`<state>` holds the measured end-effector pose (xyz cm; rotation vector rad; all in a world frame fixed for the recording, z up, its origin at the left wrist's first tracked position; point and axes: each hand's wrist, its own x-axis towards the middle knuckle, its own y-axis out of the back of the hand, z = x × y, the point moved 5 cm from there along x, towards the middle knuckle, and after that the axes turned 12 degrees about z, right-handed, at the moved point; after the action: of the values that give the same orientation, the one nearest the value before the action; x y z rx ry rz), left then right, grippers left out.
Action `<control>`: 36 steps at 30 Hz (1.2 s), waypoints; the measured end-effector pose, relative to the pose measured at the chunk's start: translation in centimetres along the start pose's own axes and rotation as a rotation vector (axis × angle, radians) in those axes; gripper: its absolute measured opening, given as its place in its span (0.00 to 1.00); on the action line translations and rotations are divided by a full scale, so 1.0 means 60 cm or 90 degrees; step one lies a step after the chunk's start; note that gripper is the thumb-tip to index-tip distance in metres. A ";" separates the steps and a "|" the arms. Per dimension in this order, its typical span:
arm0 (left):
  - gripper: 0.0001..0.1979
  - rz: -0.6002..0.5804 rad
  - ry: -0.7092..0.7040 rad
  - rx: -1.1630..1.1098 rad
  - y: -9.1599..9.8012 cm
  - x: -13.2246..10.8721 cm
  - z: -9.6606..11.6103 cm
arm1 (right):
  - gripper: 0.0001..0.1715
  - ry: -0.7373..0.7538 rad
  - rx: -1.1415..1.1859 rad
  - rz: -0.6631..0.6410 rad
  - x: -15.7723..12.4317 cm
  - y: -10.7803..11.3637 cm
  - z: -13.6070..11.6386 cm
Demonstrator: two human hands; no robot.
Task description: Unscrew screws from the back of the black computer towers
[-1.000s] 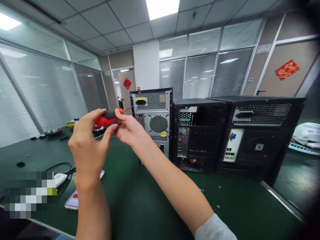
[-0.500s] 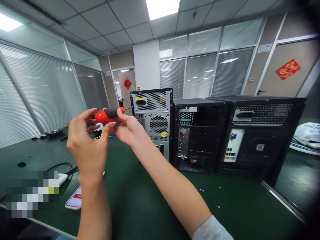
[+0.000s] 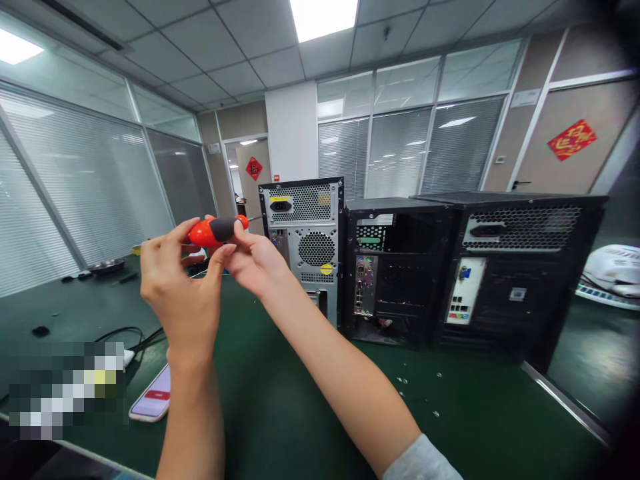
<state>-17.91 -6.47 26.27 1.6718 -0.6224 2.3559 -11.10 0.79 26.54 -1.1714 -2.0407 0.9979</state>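
A red and dark grey screwdriver (image 3: 223, 230) is level in front of me, its thin shaft pointing right. My left hand (image 3: 183, 287) is closed round the rear of the handle, thumb below and fingers behind. Near the front end of the handle, my right hand (image 3: 256, 263) grips it with the thumb on the near side; its other fingers are partly hidden. The shaft reaches the left edge of a silver-backed computer case (image 3: 316, 225), near a screw at the upper rear panel. Whether the tip sits in a screw is too small to tell.
Two black computer cases (image 3: 400, 280) stand to the right on the green table (image 3: 285, 413). Small screws (image 3: 436, 414) lie in front of them. At left are a phone (image 3: 151, 395), black cables (image 3: 125, 333), a blurred-out object and a metal bowl (image 3: 106, 266).
The fingers of my left hand have closed in on the handle and the wrist has turned slightly. My right hand keeps its hold, and the screwdriver stays in almost the same place.
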 end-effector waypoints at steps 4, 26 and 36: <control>0.24 0.011 -0.002 0.016 0.002 0.001 0.003 | 0.19 0.009 -0.017 -0.021 0.000 0.000 0.001; 0.20 0.067 0.019 0.026 0.000 -0.002 -0.009 | 0.15 -0.020 -0.054 0.017 -0.003 0.010 0.012; 0.19 0.047 -0.034 0.027 0.000 0.002 -0.005 | 0.14 0.009 -0.124 0.114 -0.004 0.008 -0.003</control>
<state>-18.20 -6.37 26.29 1.7645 -0.6585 2.3981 -10.65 0.81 26.18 -1.4806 -2.0879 0.8845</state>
